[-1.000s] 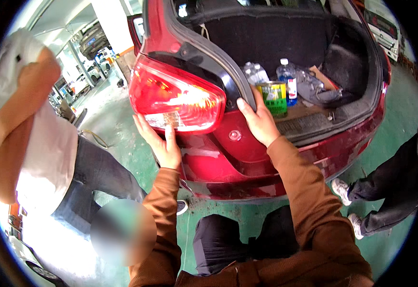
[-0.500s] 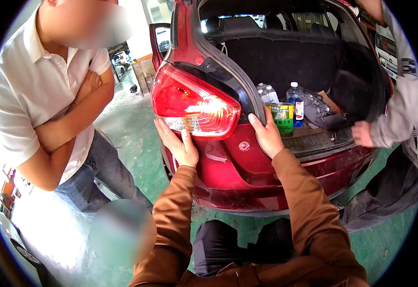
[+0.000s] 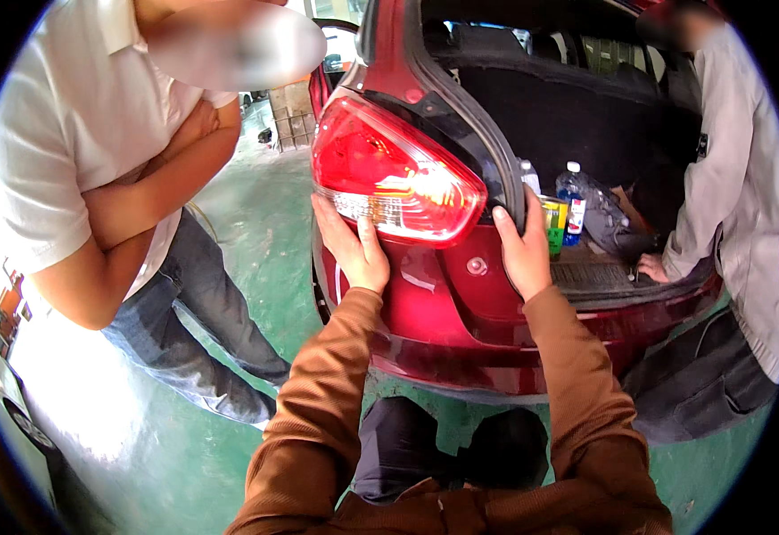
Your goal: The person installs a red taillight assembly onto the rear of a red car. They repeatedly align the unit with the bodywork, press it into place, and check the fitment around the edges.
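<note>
A red tail light [image 3: 398, 174] with a clear lower section sits on the rear corner of a dark red car [image 3: 425, 308]. My left hand [image 3: 354, 250] is open, its outstretched fingers and thumb lying against the lamp's lower edge. To the right, my right hand [image 3: 523, 254] grips the rubber-sealed edge of the boot opening [image 3: 505, 160]. Its thumb rests on the outer bodywork by the lamp's corner, and its fingers reach inside, partly hidden. Just beyond it stands a yellow-and-green tin [image 3: 554, 218], partly covered by that hand.
Inside the boot are a bottle of blue liquid [image 3: 572, 205] and a crumpled plastic bag [image 3: 605, 218]. At the left stands a person [image 3: 140, 169] with folded arms. Another person [image 3: 728, 178] leans at the boot's right side, a hand [image 3: 652, 267] on its sill.
My view has shifted, so the car sits farther right in it. Both my hands keep their places on the car. The person at the right has leaned in toward the boot.
</note>
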Available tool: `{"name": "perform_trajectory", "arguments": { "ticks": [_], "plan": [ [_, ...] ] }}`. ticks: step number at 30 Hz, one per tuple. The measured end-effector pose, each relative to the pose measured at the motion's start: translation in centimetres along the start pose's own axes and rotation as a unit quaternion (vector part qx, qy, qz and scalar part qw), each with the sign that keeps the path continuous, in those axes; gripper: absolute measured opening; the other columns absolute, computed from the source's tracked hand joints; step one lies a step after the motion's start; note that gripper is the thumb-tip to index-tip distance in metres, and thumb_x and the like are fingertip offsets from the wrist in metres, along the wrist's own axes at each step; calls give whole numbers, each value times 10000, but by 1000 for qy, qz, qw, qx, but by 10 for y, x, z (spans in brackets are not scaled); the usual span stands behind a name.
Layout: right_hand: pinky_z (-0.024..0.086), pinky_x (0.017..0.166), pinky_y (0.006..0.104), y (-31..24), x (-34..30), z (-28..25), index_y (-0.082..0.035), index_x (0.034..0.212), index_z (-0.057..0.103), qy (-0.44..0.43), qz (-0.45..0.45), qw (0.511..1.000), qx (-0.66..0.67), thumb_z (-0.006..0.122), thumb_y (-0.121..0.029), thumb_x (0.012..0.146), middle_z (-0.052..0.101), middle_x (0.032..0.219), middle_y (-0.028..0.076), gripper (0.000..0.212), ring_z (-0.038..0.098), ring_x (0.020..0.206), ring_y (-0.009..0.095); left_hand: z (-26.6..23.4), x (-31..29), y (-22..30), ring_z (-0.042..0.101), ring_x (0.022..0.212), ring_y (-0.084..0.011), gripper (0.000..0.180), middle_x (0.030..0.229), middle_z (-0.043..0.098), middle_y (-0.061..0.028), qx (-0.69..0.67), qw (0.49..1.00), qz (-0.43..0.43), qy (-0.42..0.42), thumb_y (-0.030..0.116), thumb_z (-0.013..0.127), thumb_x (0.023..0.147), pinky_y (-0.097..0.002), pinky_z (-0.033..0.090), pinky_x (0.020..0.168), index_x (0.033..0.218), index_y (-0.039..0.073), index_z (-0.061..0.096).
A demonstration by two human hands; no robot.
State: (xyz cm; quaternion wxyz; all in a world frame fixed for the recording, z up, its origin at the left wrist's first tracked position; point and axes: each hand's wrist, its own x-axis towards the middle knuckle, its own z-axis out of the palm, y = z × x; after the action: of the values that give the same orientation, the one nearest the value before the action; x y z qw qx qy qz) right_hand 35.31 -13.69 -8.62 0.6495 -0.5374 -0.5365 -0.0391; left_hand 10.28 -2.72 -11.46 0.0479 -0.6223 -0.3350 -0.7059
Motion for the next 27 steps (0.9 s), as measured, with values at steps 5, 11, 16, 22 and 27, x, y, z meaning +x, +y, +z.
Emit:
{"name": "perform_trajectory", "arguments": {
  "ticks": [5, 11, 16, 22, 27],
  "plan": [
    [403, 1101, 446, -74, 14, 10, 9, 1295, 610, 75, -277, 957, -48, 631, -128, 984, 594, 1336, 198, 341, 539, 1251, 358, -5, -2, 3, 177, 1556, -494, 821, 1668, 179, -344, 3, 999, -34, -7, 346, 518, 1024, -523, 125, 1277, 1611, -95, 150],
    [491, 968, 436, -96, 33, 55, -21, 1104, 698, 93, -317, 943, -35, 596, -8, 914, 718, 1137, 150, 216, 645, 1038, 357, 1, 2, 9, 211, 1556, -460, 781, 1666, 215, -326, 22, 999, -34, 9, 390, 453, 1061, -489, 148, 1279, 1601, -108, 189],
    [490, 958, 441, -102, 38, 51, -20, 1060, 685, 64, -310, 948, -27, 597, -13, 905, 710, 1155, 138, 178, 625, 1052, 354, 1, 5, 8, 210, 1557, -453, 738, 1665, 221, -323, 36, 999, -25, 15, 355, 459, 1077, -489, 143, 1281, 1589, -117, 215],
    [430, 1070, 428, -98, 35, 33, -32, 1199, 657, -26, -282, 959, 22, 620, -70, 950, 657, 1274, 162, 254, 574, 1197, 358, 3, 2, 3, 200, 1546, -494, 832, 1649, 212, -359, 24, 999, -43, 1, 375, 531, 1022, -520, 126, 1279, 1587, -129, 186],
    [384, 1119, 439, -62, 17, -19, -18, 1298, 606, 108, -188, 975, -36, 676, -126, 953, 606, 1352, 182, 368, 518, 1284, 361, -2, 3, 1, 234, 1536, -492, 842, 1636, 253, -356, 26, 999, -40, 9, 437, 497, 1028, -513, 153, 1274, 1584, -128, 210]
  ]
}}
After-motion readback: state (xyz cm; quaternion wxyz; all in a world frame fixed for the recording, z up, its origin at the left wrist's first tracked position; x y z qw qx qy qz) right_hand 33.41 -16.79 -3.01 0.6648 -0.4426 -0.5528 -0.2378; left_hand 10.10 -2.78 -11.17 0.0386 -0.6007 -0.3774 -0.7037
